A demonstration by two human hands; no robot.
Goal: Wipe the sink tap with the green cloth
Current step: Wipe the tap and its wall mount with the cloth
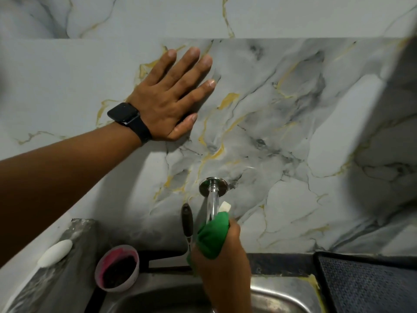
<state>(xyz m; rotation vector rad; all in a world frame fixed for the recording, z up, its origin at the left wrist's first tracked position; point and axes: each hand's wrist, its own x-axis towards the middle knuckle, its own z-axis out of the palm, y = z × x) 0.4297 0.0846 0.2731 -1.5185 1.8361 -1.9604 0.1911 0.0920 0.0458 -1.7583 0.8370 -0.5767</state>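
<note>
A chrome tap (212,195) comes out of the marble-patterned wall through a round flange, above a steel sink (282,297). My right hand (225,263) grips the green cloth (212,236), which is wrapped around the tap's pipe below the flange. A white tag of the cloth (225,207) sticks up beside the pipe. The tap's lower part and spout are hidden by the cloth and hand. My left hand (173,96) lies flat on the wall higher up, fingers spread, holding nothing. A black watch (128,119) is on that wrist.
A squeegee with a black handle (187,222) leans against the wall just left of the tap. A pink bowl with dark contents (117,267) sits at the sink's back left. A white soap bar (55,253) rests on the left ledge. A dark mat (370,283) covers the counter right.
</note>
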